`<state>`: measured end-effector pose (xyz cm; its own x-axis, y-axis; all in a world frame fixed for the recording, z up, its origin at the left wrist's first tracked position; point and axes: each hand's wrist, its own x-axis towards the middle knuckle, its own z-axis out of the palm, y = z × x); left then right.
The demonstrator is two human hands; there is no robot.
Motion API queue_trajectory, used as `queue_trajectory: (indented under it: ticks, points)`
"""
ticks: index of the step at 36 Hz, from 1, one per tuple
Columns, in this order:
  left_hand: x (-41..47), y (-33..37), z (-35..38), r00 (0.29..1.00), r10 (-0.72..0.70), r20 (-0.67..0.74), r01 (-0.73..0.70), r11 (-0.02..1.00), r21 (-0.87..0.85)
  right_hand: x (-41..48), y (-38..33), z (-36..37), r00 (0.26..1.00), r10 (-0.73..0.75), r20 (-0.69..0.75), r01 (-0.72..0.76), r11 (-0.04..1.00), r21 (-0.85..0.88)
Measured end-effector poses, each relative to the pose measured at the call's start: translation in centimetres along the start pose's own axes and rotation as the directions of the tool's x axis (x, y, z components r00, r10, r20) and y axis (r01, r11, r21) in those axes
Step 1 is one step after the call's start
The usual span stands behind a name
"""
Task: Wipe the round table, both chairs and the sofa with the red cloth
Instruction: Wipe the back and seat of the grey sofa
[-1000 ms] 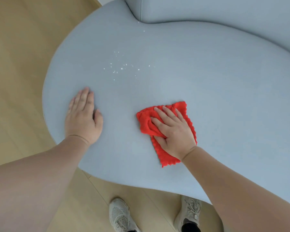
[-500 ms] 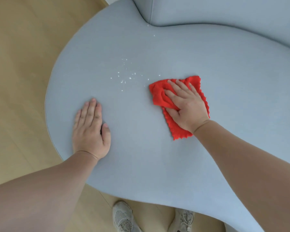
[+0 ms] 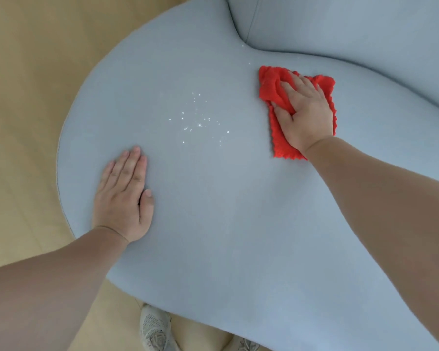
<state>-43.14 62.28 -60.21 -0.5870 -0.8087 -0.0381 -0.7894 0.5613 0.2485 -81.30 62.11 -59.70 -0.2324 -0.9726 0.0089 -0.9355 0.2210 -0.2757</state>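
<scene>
Pale wooden floor [image 3: 36, 72] framed the left edge of a blue-grey fabric sofa [image 3: 238, 224] with a rounded seat. Within the last 1 second the red scalloped cloth [image 3: 270, 89] had travelled from near the seat's front edge up to its back edge, stopping just short of the crease under the backrest [image 3: 340, 21]. The right hand [image 3: 304, 115] lay on it with fingers spread and fairly straight, pressing rather than clutching. The left hand [image 3: 124, 196] had stayed flat and open near the seat's left edge, holding nothing.

That stroke passed beside the scattered white specks [image 3: 198, 120] at mid-seat, which remained, so the sofa looked only partly wiped; a pass leftward seemed due.

What the specks were could not be told. Much of the cloth sat hidden beneath the palm. The 2 grey shoes [image 3: 155, 328] were cut off at the bottom, the sofa ran off to the right, and neither table nor chairs showed.
</scene>
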Motion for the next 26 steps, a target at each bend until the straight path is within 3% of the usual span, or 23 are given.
queue_trajectory:
  ticks: [18,23,26]
  points:
    - [0.0,0.0,0.1,1.000,0.000,-0.011,0.000,1.000,-0.001,3.9,1.9,-0.3,0.999,0.020,-0.050,-0.019,1.000,0.013]
    - [0.1,0.2,0.1,1.000,-0.003,-0.019,0.003,1.000,-0.004,7.3,0.1,-1.4,0.988,0.151,-0.022,-0.152,0.987,-0.041]
    - [0.2,0.2,0.3,1.000,0.001,-0.020,-0.001,1.000,-0.003,7.8,-0.3,-0.8,0.979,0.176,-0.102,-0.187,0.976,-0.108]
